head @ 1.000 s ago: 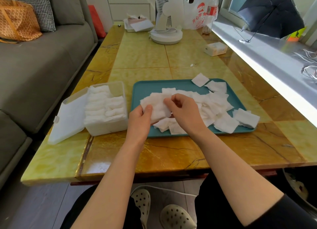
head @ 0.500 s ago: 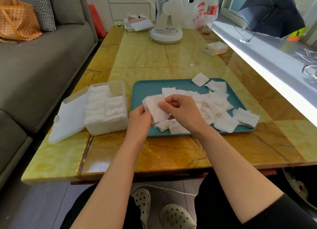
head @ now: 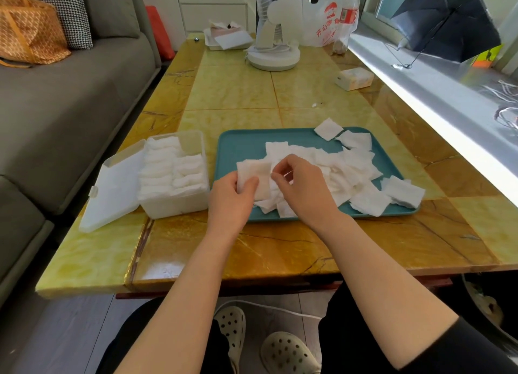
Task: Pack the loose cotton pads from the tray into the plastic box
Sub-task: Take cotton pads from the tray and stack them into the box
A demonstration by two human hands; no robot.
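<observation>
A teal tray (head: 244,146) on the yellow marble table holds a heap of loose white cotton pads (head: 350,166), mostly on its right half. Left of the tray stands the clear plastic box (head: 173,205), its lid (head: 112,186) open to the left and rows of pads inside. My left hand (head: 229,200) grips a small stack of pads (head: 255,172) upright over the tray's front left. My right hand (head: 305,188) hovers just right of that stack, thumb and forefinger pinching what looks like a single pad seen edge-on.
A white desk fan (head: 273,54), a printed plastic bag (head: 328,17) and a small carton (head: 354,78) sit at the table's far end. A grey sofa (head: 56,107) runs along the left. A window sill (head: 448,99) with an umbrella borders the right.
My left hand lifted the stack and turned it upright. My right hand came off the stack's face and now sits slightly to its right.
</observation>
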